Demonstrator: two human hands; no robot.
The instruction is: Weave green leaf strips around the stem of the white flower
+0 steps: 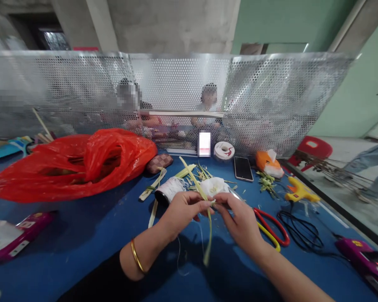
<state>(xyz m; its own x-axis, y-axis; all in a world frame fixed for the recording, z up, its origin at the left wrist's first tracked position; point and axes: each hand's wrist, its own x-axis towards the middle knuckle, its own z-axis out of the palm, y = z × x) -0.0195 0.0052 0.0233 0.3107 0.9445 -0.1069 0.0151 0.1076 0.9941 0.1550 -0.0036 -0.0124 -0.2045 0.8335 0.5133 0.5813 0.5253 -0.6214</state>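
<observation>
My left hand (182, 209) and my right hand (241, 220) meet over the blue table (82, 247), fingers pinched together on a long pale green leaf strip (208, 235) that hangs down between them. A thin white thread (179, 251) dangles under my left hand. Just beyond my fingertips lies a white flower-like piece (213, 186). A spool of white thread (167, 191) lies on its side beside my left hand. A gold bangle (136, 256) circles my left wrist.
A red plastic bag (72, 165) fills the left. Red and yellow scissors (272, 228), a yellow glue gun (299, 192) with black cord, a phone (242, 168), a tape roll (224, 151) and an orange tissue pack (269, 163) lie right. Two people sit behind a perforated metal screen (271, 100).
</observation>
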